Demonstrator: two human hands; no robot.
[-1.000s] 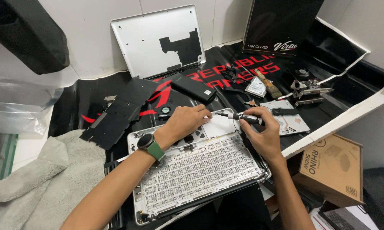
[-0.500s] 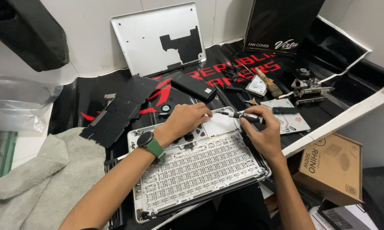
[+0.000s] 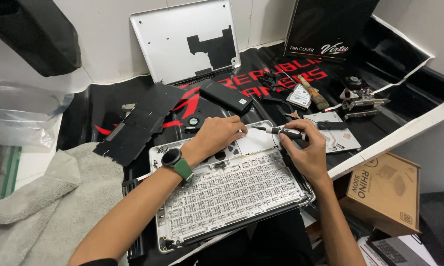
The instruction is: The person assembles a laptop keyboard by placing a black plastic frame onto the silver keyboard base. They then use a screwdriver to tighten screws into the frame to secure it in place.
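Observation:
An opened silver laptop case [image 3: 159,162] lies in front of me, the underside of its keyboard grid [image 3: 232,192] facing up. My left hand [image 3: 218,134], with a green-strapped watch on the wrist, rests fingers-down on the case's far part beside the pale trackpad panel [image 3: 254,142]. My right hand [image 3: 301,150] is closed on a small black screwdriver [image 3: 280,131] whose tip points left toward the left fingertips.
A silver bottom cover [image 3: 182,39] leans on the wall. On the black mat lie a black battery [image 3: 227,96], a flat black sheet [image 3: 133,125], a small fan [image 3: 194,121], a drive [image 3: 299,96], a brush [image 3: 313,93]. A grey towel [image 3: 39,212] lies at left, a cardboard box [image 3: 387,189] at right.
Both hands stay in nearly the same place on the case; the screwdriver tip has shifted slightly. Nothing was picked up or let go.

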